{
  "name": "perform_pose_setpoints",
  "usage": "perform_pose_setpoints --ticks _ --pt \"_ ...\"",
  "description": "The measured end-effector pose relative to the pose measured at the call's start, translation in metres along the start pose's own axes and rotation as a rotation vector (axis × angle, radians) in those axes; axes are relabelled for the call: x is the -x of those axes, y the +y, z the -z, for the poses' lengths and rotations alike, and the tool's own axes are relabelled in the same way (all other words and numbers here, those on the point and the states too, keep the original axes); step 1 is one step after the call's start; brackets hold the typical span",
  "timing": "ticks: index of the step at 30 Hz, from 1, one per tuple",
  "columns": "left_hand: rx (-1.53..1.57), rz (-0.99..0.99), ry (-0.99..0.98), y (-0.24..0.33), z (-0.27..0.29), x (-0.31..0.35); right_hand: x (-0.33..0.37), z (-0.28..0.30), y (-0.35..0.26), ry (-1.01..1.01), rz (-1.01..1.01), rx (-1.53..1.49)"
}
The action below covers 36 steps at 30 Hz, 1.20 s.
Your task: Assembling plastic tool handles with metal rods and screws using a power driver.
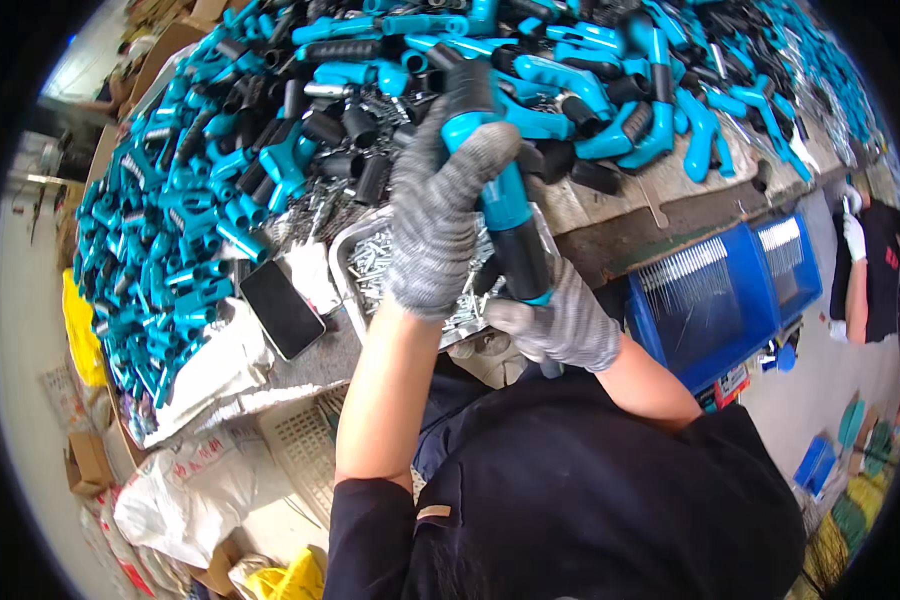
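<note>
Both my hands wear grey knitted gloves and grip a long teal and black tubular tool [506,196], held slanted over the bench. My left hand [435,215] is closed around its upper part, thumb lying across the teal body. Lower down, my right hand [565,322] closes on the tool's black end, and some of its fingers are hidden. Beneath the tool stands a metal tray [346,265] of loose silver screws [375,262], partly covered by my left wrist. Teal plastic housing parts [570,85] and black sleeves [360,125] are heaped just beyond my hands.
A black phone [282,308] lies left of the tray beside a white cloth [215,365]. Blue bins [705,300] stand to the right, below the bench edge. A large white sack [195,500] sits at lower left. Another person [880,265] is at far right.
</note>
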<state>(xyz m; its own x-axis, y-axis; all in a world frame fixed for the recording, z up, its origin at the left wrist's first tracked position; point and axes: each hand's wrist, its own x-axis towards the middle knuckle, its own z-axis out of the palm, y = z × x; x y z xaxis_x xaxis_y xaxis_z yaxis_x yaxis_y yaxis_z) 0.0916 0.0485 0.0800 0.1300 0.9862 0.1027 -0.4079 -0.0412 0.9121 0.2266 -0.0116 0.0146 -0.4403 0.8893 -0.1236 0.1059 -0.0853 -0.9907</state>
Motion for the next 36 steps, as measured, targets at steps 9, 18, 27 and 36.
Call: perform_pose_setpoints --ticks 9,18,27,36 --pt "-0.622 -0.197 -0.057 0.005 0.077 -0.028 0.011 0.049 0.024 -0.021 0.009 -0.403" --pt "-2.141 0.088 0.03 0.001 0.211 -0.09 0.012 0.048 0.028 0.201 0.249 -0.547" --pt "-2.487 -0.074 -0.585 0.001 0.214 -0.133 0.001 0.029 0.033 0.164 0.339 -0.348" --pt "-2.41 -0.139 -0.41 0.006 0.236 -0.126 0.007 0.026 0.018 0.105 0.335 -0.249"
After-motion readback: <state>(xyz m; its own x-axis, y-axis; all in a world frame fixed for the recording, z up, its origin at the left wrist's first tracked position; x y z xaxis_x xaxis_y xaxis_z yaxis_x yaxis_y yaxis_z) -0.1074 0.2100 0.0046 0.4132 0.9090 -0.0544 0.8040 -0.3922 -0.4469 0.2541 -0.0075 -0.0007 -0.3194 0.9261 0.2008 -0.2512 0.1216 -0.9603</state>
